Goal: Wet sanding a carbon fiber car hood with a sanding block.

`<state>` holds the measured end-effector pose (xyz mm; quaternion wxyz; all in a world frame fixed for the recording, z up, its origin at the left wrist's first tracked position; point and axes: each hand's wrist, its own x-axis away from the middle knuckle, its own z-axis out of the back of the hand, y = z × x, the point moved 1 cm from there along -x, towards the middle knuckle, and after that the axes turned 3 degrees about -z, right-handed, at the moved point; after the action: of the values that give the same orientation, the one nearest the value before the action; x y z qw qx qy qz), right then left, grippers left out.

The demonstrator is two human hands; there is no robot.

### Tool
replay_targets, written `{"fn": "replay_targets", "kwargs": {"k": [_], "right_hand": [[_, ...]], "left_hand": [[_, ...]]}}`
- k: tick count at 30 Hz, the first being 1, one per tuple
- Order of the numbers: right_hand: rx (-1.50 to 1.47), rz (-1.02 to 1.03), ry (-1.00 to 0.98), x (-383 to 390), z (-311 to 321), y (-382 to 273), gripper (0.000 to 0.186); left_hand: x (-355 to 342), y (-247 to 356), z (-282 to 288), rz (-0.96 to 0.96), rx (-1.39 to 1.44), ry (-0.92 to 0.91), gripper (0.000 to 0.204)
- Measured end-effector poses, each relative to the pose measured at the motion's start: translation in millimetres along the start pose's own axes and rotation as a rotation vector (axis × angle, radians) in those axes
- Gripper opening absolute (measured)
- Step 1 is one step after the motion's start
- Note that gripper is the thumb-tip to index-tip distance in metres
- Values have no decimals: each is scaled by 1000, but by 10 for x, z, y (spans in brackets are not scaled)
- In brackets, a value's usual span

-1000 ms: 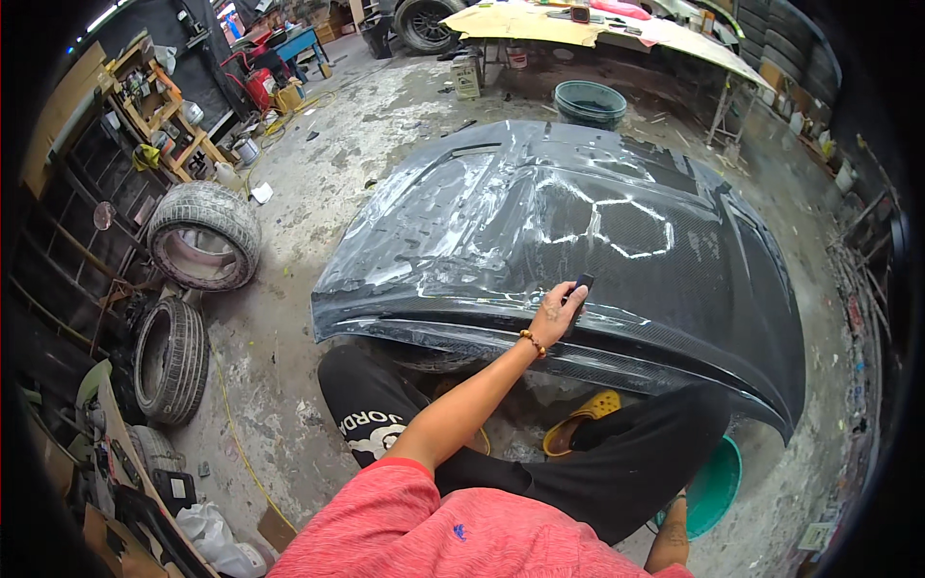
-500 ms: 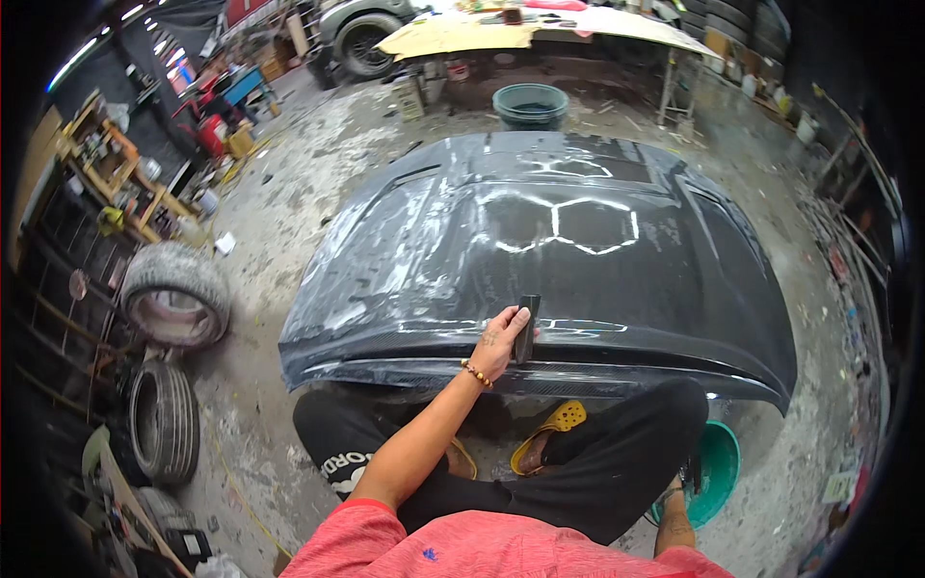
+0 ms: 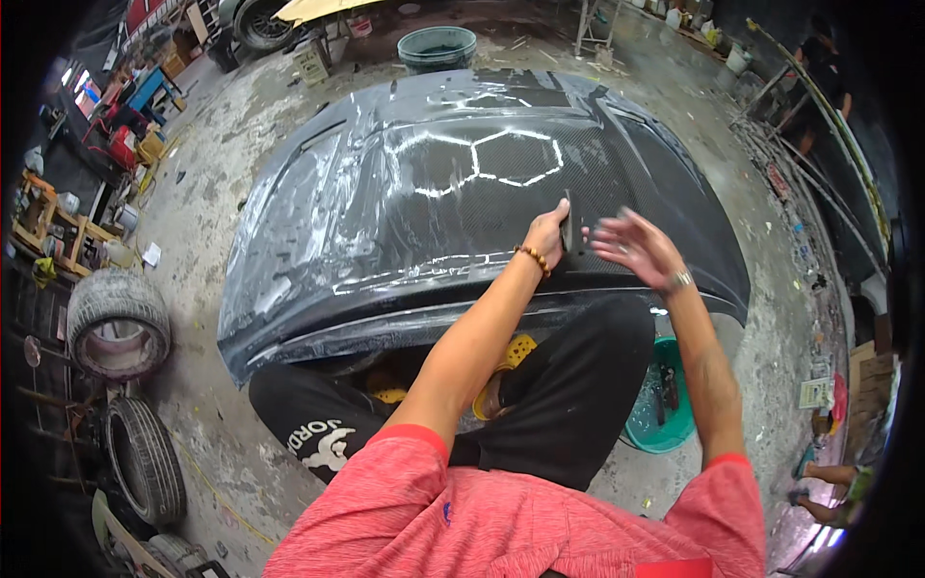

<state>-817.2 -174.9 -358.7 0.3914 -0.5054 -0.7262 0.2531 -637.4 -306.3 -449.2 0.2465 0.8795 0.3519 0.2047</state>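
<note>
A dark car hood (image 3: pixel 462 217) with a carbon weave lies in front of my knees, wet and streaked with whitish smears on its left side. My left hand (image 3: pixel 543 241) grips a black sanding block (image 3: pixel 567 223), held on edge over the near middle of the hood. Just to its right, my right hand (image 3: pixel 638 246) is raised above the hood with fingers stretched out, slightly blurred, holding nothing. To the right of my knee stands a green basin (image 3: pixel 685 409) of water with dark, long pieces (image 3: pixel 666 390) in it.
A dark green tub (image 3: pixel 437 48) stands beyond the hood's far edge. Tires (image 3: pixel 118 323) and wooden shelving (image 3: pixel 58 226) line the left. Metal bars (image 3: pixel 819 106) run along the right, where another person (image 3: pixel 824 82) is at the edge. Somebody's legs (image 3: pixel 829 486) show lower right.
My right hand has come up from the basin to beside the left hand. The left hand has shifted slightly right with the sanding block. The whole view has swung to the right.
</note>
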Motion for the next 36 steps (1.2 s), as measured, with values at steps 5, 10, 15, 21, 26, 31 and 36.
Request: {"fn": "replay_targets", "kwargs": {"k": [5,10,15,21,26,31,36], "right_hand": [[540,-116,-119,-1039,-880,-196,52],[1551,367,246,-1909,-628,396,55],[1901,504,702,-2268,-378,922,64],[1910,653,774,-2273,-365,1120,66],[1917,638,750,-2259,-406,1066,69],[1920,554,736,-2198,-490,1006,65],[1861,635,751,-2222,-486,1051,64]], "left_hand": [[108,478,423,-255,-102,5,32],[1204,1320,1014,-815,-1677,259,34],[1888,1386,1404,-534,-1899,163,36],[813,1676,1556,-877,-1941,120,35],[-705,2633,1332,-977,-1969,334,31],[-187,2458,1278,-713,-2112,371,39],[1525,1591,1655,-692,-2117,107,56]]}}
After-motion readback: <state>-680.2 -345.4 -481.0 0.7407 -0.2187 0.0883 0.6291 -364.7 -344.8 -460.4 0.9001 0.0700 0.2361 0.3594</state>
